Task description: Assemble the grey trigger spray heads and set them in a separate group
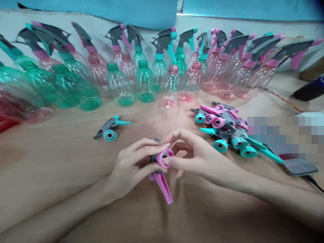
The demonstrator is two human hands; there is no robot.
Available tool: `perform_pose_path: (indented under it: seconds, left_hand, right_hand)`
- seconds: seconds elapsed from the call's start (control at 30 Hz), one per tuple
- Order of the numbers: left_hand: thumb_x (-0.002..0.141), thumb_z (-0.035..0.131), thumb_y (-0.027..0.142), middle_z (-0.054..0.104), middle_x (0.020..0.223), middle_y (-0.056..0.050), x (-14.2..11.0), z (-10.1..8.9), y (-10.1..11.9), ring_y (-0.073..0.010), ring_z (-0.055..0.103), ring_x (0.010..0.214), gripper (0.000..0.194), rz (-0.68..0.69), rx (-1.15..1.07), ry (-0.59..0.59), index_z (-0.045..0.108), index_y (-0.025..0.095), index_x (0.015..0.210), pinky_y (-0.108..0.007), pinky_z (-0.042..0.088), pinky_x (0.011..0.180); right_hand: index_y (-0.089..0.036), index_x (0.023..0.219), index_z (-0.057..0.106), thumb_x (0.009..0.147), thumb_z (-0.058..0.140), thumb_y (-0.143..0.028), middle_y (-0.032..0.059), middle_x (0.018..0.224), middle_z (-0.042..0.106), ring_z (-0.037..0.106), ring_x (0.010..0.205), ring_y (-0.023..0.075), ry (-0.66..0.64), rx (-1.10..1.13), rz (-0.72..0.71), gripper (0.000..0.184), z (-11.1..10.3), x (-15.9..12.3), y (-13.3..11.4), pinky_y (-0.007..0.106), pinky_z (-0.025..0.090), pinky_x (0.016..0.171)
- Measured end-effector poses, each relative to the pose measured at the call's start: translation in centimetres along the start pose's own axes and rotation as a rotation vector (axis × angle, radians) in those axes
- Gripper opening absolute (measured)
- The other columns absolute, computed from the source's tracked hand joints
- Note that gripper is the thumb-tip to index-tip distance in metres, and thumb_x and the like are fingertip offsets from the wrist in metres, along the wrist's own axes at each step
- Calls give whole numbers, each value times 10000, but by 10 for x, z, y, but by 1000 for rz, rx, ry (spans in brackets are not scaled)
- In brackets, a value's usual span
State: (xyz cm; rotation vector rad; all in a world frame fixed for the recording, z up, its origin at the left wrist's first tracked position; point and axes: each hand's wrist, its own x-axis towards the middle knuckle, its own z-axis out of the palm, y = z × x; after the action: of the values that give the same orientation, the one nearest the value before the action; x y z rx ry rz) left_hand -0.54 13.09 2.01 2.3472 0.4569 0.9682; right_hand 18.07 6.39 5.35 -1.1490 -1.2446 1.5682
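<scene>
Pink-gray trigger sprayer head (162, 184) held over table (76, 179). Left hand (129, 163) clamped around gray body (153, 158), apparently for steadiness; right hand (194, 156) pinching pink collar (160, 159), likely turned outward for access.

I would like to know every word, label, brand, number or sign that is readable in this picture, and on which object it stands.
None can be read.
Held pink-and-grey plastic spray head: no lettering visible.
Translucent green and pink ribbed plastic bottles: no lettering visible.
Dark rounded object at the right edge: any marking too blurred.
Flat grey rectangular device: partly pixelated, nothing legible.
</scene>
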Motion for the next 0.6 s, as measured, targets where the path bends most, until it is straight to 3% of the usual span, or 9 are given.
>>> perform_pose_path:
  seconds: [0.33,0.6]
  left_hand:
    - [857,575,301,554,951,-30,-3,3,5,-112,608,794,189,78,199,68,589,209,1021,-207,530,667]
    - [860,572,284,539,961,-29,-4,3,4,-106,597,799,193,82,197,72,576,199,1032,-206,531,679]
  right_hand:
    - [-198,911,462,846,559,-240,-24,820,550,621,657,97,10,136,-3,124,12,2,8,197,522,504]
    - [-194,917,441,873,510,-225,-42,823,539,634,568,65,-45,169,-39,87,11,6,12,168,511,473]
